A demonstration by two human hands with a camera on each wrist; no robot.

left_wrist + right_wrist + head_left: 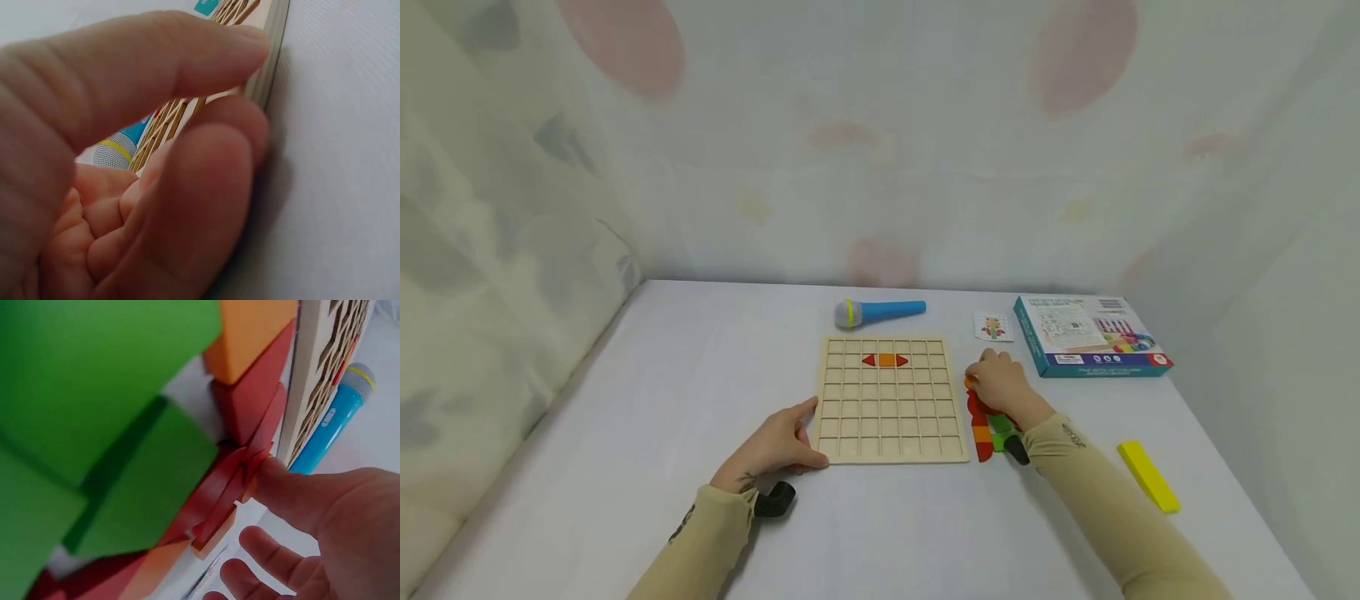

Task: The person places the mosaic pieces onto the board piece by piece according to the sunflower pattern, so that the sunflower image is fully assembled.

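Note:
A wooden grid board (891, 400) lies on the table, with an orange square (887, 360) between two red triangles near its far side. My left hand (778, 437) holds the board's near left corner; in the left wrist view, thumb and fingertips touch the board's edge (273, 56). Right of the board, my right hand (1000, 385) pinches a small orange piece (969, 382) above a group of coloured pieces. Red pieces (977, 410) and green pieces (1001, 429) lie under and beside that hand. In the right wrist view my thumb shows, while the index fingertip is hidden.
A blue toy microphone (891, 311) lies behind the board. A small pattern card (993, 327) and a game box (1093, 337) are at the back right. A yellow bar (1148, 477) lies near the right forearm. Patterned cloth hangs around the white table.

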